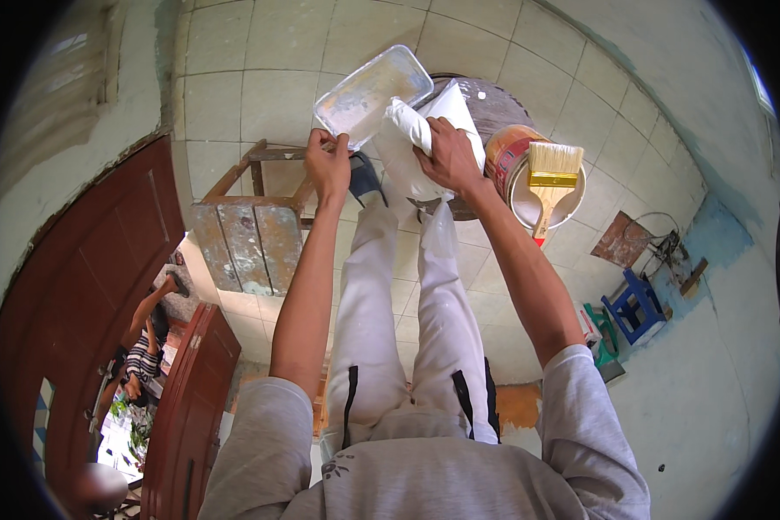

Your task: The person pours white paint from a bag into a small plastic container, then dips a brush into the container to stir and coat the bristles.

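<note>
Above the tiled floor (277, 78), my left hand (329, 165) pinches the paint tray (373, 91) rim, steadying it level, while my right hand (446, 156) clamps the white bag (407, 130), tilted toward the tray.

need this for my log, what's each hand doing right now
Left hand: closed, pinching the near edge of the paint tray.
Right hand: closed, gripping a white bag over the tray.
</note>
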The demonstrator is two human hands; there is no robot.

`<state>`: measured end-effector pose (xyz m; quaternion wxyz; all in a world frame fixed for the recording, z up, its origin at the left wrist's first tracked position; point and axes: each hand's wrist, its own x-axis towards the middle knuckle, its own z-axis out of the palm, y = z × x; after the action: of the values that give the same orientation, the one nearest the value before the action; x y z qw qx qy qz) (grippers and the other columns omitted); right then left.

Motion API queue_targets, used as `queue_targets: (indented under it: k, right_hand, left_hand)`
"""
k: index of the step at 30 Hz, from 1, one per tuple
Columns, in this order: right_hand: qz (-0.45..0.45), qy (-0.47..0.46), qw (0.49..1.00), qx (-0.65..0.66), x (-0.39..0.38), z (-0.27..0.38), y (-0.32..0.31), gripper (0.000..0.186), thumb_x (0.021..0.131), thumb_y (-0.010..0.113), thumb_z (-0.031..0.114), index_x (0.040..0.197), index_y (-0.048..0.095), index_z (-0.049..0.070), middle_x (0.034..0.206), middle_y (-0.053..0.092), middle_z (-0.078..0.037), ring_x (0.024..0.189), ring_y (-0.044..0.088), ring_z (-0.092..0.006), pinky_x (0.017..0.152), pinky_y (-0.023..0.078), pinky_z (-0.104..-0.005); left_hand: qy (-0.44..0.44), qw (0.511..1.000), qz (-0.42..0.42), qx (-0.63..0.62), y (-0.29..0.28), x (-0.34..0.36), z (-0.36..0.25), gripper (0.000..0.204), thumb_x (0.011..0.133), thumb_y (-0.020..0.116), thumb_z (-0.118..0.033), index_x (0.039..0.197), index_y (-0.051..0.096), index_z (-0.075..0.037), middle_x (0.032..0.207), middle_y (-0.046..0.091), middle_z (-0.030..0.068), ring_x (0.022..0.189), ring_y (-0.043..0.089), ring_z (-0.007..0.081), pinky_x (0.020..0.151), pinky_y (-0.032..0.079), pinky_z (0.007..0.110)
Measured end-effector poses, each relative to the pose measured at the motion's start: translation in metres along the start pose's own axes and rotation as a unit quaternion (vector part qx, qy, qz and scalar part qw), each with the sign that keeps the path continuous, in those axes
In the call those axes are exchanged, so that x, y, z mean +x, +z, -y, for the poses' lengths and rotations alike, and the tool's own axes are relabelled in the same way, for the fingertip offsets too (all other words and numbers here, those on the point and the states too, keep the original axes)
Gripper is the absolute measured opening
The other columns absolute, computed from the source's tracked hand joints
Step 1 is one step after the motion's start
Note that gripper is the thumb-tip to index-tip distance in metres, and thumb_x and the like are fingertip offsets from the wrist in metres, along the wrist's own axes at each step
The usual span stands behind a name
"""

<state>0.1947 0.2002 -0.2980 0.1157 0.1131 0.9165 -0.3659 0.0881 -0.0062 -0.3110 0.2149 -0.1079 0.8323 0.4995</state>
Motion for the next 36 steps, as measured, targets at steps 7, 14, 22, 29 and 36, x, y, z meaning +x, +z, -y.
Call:
queue_targets:
  k: [7, 14, 22, 29, 36]
  right_hand:
    - [-0.023, 0.027, 0.999, 0.028, -0.008, -0.005, -0.009, 0.032, 0.084, 0.074, 0.025, 0.107, 0.066, 0.003, 0.095, 0.066, -0.016, 0.096, 0.063, -0.0357, 0.079, 0.048, -0.0502]
    - [-0.028, 0.027, 0.999, 0.023, -0.010, -0.006, -0.010, 0.031, 0.085, 0.073, 0.026, 0.106, 0.067, 0.003, 0.092, 0.066, -0.017, 0.094, 0.064, -0.0357, 0.076, 0.048, -0.0507]
    - [-0.024, 0.067, 0.997, 0.020, 0.000, 0.000, -0.004, 0.028, 0.086, 0.072, 0.028, 0.101, 0.069, 0.004, 0.091, 0.069, -0.019, 0.093, 0.065, -0.0368, 0.078, 0.049, -0.0519]
    - [-0.008, 0.128, 0.992, -0.013, 0.008, 0.015, -0.004, 0.036, 0.086, 0.071, 0.036, 0.100, 0.071, 0.003, 0.090, 0.069, -0.021, 0.093, 0.067, -0.0373, 0.079, 0.050, -0.0539]
    - [0.030, 0.117, 0.991, -0.054, 0.014, 0.020, 0.001, 0.049, 0.087, 0.068, 0.047, 0.103, 0.072, 0.001, 0.097, 0.072, -0.017, 0.099, 0.067, -0.0350, 0.081, 0.049, -0.0563]
  left_hand:
    - [0.039, 0.999, -0.021, -0.015, -0.015, 0.014, 0.016, 0.022, 0.090, 0.071, -0.007, 0.087, 0.050, 0.000, 0.079, 0.063, 0.0095, 0.070, 0.074, 0.0211, 0.061, 0.055, 0.032]
    - [0.080, 0.990, -0.022, 0.112, -0.022, 0.003, -0.008, 0.023, 0.086, 0.072, -0.006, 0.089, 0.049, -0.001, 0.075, 0.066, 0.0157, 0.068, 0.073, 0.0288, 0.067, 0.054, 0.037]
    - [0.134, 0.983, -0.003, 0.128, -0.021, -0.016, -0.022, 0.021, 0.085, 0.071, 0.000, 0.088, 0.050, 0.001, 0.080, 0.061, 0.0145, 0.067, 0.071, 0.0244, 0.064, 0.053, 0.035]
    - [0.126, 0.987, 0.002, 0.094, -0.024, -0.026, -0.004, 0.023, 0.085, 0.073, 0.003, 0.089, 0.050, 0.003, 0.083, 0.059, 0.0129, 0.068, 0.066, 0.0204, 0.063, 0.053, 0.033]
    - [0.115, 0.992, -0.013, 0.058, -0.019, -0.033, 0.003, 0.023, 0.085, 0.072, 0.004, 0.087, 0.049, 0.003, 0.080, 0.057, 0.0112, 0.067, 0.063, 0.0177, 0.063, 0.052, 0.033]
